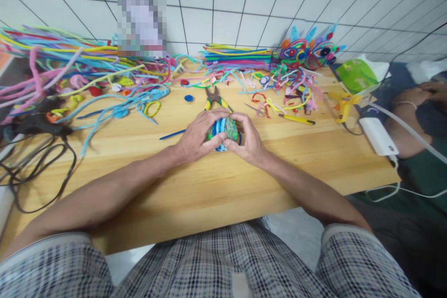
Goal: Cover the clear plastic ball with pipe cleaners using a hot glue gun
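Between both hands, above the middle of the wooden table (223,186), is a small rounded piece striped in blue, white and green (220,132); its exact kind does not show. My left hand (200,135) wraps its left side, thumb across the front. My right hand (246,138) grips the right side, its thumb close to the left one. A dark blue pipe cleaner (172,134) sticks out to the left from behind my left hand. Just beyond my fingers lie pliers (213,98) with yellow and green handles, jaws pointing away. A blue button-like disc (188,98) rests nearby.
Heaps of pipe cleaners (87,56) line the back and left. A black cable (45,167) coils at left. Rightward lie a yellow-handled cutter (296,119), a yellow glue gun (344,106) and a white power strip (378,135). Another person's arm (407,121) is at far right.
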### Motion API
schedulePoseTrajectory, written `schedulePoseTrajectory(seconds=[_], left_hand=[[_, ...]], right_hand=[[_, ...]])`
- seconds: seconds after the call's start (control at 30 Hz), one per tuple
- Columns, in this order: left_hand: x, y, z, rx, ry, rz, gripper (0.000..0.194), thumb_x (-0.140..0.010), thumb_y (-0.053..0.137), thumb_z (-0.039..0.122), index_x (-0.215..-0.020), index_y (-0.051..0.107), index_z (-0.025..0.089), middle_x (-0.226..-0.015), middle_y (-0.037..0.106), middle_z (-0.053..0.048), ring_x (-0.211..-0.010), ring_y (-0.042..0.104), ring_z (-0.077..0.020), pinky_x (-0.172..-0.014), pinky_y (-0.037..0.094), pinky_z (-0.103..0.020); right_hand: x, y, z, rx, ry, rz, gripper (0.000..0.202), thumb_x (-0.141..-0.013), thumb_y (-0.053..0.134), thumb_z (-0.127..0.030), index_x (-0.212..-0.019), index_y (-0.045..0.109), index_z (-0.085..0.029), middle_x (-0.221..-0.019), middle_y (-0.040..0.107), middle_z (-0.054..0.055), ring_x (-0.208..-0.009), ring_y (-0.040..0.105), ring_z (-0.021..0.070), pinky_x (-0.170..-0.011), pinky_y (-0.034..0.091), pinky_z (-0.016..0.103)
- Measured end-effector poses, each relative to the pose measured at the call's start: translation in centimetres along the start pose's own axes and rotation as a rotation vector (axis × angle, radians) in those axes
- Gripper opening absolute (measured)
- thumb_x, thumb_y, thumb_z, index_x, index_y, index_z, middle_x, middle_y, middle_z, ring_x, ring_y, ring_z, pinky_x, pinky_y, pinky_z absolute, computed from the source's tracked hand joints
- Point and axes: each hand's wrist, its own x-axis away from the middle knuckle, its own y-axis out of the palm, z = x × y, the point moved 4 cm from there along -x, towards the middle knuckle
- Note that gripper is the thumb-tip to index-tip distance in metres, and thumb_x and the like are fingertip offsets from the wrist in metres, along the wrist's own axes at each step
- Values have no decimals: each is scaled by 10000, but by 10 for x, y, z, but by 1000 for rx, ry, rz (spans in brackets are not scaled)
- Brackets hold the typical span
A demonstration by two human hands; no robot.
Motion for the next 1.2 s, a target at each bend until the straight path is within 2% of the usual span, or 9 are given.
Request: schedulePoseTrajectory(seconds=[0.1, 0.27, 0.47, 0.83, 1.0, 1.2], left_hand=[[0, 0, 0, 4, 11, -15, 450, -1163, 605, 445, -1570, 595, 253, -1560, 731, -166, -1489, 697, -313, -1268, 565, -542], [0, 0, 1, 49, -18, -36, 441, -1173, 588, 449, -1578, 600, 273, -1655, 673, -155, -1571, 639, -318, -1313, 530, -559], [-1, -1, 3, 59, -29, -14, 351, -1179, 589, 443, -1467, 622, 244, -1503, 737, -154, -1435, 706, -291, -1246, 567, -519], [1, 2, 2, 42, -33, 13, 342, -1184, 581, 451, -1452, 607, 239, -1484, 723, -143, -1420, 688, -286, -1235, 555, -506], [2, 3, 0, 58, -50, 13, 360, -1186, 562, 485, -1451, 606, 246, -1487, 723, -145, -1428, 685, -294, -1244, 550, -530], [2, 3, 1, 138, -124, 38, 354, -1203, 499, 508, -1416, 636, 261, -1470, 735, -133, -1411, 693, -289, -1231, 551, -526]], right_hand=[[0, 0, 1, -2, -14, 1, 702, -1008, 758, -665, -1528, 495, -273, -1547, 643, 190, -1487, 646, 368, -1217, 595, 604], [0, 0, 2, -21, 26, -5, 745, -982, 782, -659, -1543, 490, -266, -1572, 640, 201, -1496, 635, 387, -1229, 583, 638], [-1, 3, 4, -35, 35, -3, 746, -978, 768, -700, -1529, 487, -282, -1571, 625, 187, -1495, 632, 374, -1223, 585, 629], [-1, 1, 5, -42, 40, -33, 806, -949, 780, -762, -1540, 486, -300, -1588, 609, 185, -1516, 610, 394, -1232, 573, 650], [-1, 2, 6, -10, 0, -16, 802, -950, 792, -729, -1549, 483, -294, -1568, 619, 183, -1506, 619, 395, -1250, 557, 657], [-3, 3, 5, 13, -61, 0, 785, -932, 833, -599, -1561, 481, -288, -1574, 632, 192, -1512, 612, 423, -1275, 521, 689]])
